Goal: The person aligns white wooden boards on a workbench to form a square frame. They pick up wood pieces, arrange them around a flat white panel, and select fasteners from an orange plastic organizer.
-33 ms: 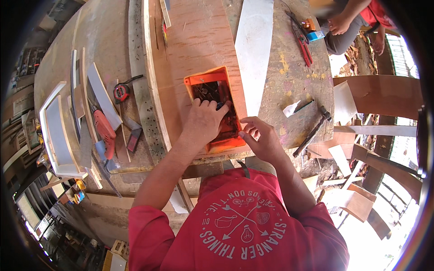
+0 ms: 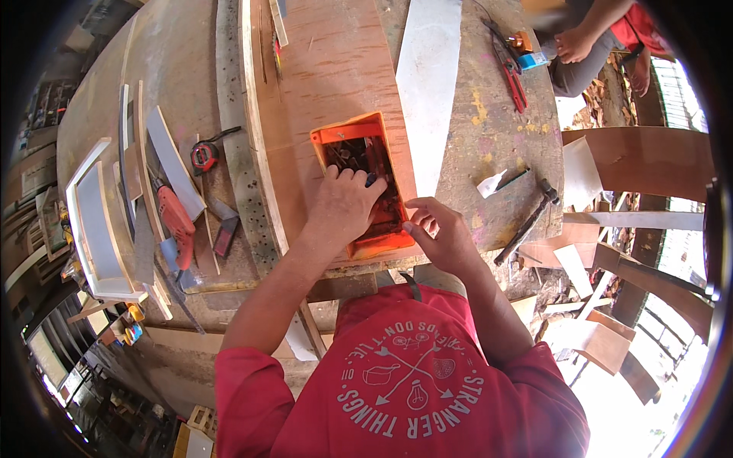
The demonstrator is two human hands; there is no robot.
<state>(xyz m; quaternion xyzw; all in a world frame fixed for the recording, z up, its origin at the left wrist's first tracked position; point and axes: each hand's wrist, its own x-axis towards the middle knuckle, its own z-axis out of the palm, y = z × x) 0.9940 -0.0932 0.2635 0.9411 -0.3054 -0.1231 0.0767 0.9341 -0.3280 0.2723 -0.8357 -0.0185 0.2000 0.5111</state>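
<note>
An orange plastic bin (image 2: pixel 353 127) holding dark, loose small pieces rests on a sheet of brown plywood (image 2: pixel 336 69). My left hand (image 2: pixel 347 200) reaches over its left wall, fingers curled down inside, the fingertips hidden. Something small and dark blue shows between thumb and forefinger, too little of it to name. At the bin's near right corner, my right hand (image 2: pixel 443 233) has its thumb and forefinger on the rim, the other fingers bent beneath.
Left on the table lie a tape measure (image 2: pixel 205 156), a red drill (image 2: pixel 176 221), wood strips and a white-panelled frame (image 2: pixel 99 221). To the right are a white strip (image 2: pixel 429 84), red-handled pliers (image 2: pixel 513 80) and a hammer (image 2: pixel 531 221). Another person's hand (image 2: pixel 573 46) shows at far right.
My hands and the bin stay in place. At the far right, the other person's arm and leg have shifted slightly.
</note>
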